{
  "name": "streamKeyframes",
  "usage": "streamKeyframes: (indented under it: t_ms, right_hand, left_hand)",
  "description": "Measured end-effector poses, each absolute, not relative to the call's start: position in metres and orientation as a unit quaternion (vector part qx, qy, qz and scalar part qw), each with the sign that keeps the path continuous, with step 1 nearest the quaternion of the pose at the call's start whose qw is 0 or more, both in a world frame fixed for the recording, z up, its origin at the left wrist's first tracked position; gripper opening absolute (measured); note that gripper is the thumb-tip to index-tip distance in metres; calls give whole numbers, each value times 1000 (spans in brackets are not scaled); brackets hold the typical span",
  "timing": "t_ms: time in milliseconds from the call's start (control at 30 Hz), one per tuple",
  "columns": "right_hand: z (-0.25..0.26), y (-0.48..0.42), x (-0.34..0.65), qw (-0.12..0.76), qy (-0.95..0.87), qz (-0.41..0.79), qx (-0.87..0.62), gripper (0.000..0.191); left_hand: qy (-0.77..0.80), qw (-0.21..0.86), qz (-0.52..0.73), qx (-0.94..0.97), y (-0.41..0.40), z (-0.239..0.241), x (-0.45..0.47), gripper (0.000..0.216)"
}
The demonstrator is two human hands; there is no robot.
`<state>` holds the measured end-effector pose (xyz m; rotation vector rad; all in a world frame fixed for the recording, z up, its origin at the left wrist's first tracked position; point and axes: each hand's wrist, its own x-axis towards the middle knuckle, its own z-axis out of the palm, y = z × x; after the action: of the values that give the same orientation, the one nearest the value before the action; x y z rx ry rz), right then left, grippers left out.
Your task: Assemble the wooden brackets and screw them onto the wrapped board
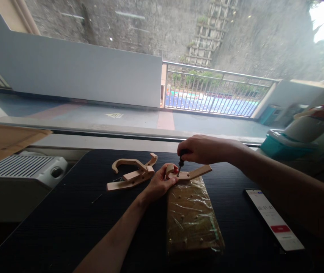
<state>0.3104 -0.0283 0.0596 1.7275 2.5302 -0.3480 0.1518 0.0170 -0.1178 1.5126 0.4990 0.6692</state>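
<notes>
Right hand [192,147]: I grip the screwdriver [181,163]
Left hand [162,180]: I pinch the hook [197,173]
Phone [274,219]: hook's four o'clock

Our left hand [162,181] pinching, thumb [173,180] on the near side of its fingers [174,167], left forearm [129,218] slanting back from them toward us, our right hand [194,147] curled tight, above and right of the left fingers, right forearm [267,172] stretched out rightward.

- Left hand [159,182], ungloved, center of frame.
- Left forearm [116,239], bare, tapering from the lower edge.
- Right hand [197,148], ungloved, right of center.
- Right forearm [278,176], bare to the right edge.
</notes>
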Motion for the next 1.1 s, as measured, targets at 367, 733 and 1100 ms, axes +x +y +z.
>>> streamKeyframes:
  t_ms: [367, 733, 1100]
  right_hand:
    - [60, -35, 305, 45, 800, -154, 578, 25]
    - [47, -28, 303, 27, 796, -97, 597, 31]
    - [61, -29, 309, 65, 805, -110, 579, 25]
  left_hand:
    - [203, 636, 305, 679, 14, -116, 153, 40]
    - [199, 616, 314, 694, 16, -113, 152, 28]
    - [203, 619, 291, 701, 12, -102, 149, 28]
